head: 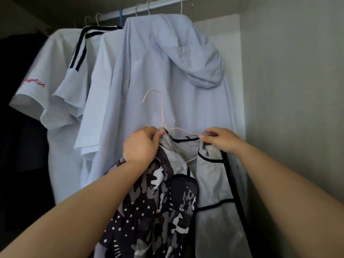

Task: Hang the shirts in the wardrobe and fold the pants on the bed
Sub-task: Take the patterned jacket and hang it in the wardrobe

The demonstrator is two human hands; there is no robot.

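Two grips closed: left grip (141, 145), right grip (220, 138) pinch shirt (158, 202) shoulders on hanger (162, 110); hook upright, rail (149, 8) well above

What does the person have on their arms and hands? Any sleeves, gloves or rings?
Nothing at all. The left arm and right arm are bare to the picture's edge, with no sleeves in view. The left hand and right hand wear no gloves, and no ring, watch or bracelet shows.
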